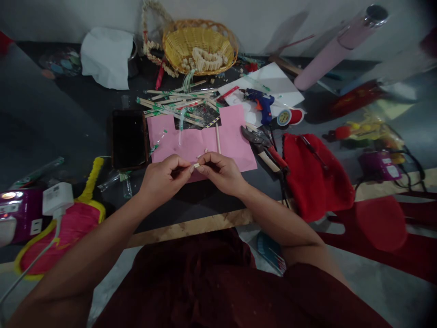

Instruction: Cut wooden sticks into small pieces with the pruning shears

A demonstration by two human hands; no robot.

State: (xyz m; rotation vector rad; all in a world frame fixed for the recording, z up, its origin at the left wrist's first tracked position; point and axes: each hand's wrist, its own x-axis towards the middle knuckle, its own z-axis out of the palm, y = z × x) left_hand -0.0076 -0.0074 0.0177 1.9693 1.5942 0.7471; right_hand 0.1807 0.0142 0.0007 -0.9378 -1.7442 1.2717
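Fingertip-pinching sm. pale piece [196,165] w/ L hand [165,176] + R hand [222,175], over pink paper [239,136], nr thin stick [218,139].

Our bare left forearm [114,228] reaches forward and inward from the lower left, while our bare right forearm [276,216] slants in from the opposite side. Our left hand [164,177] and right hand [223,173] meet in front of our body, fingertips close together. On each, thumb and index finger form a pinch, knuckles bent, the remaining fingers partly hidden.
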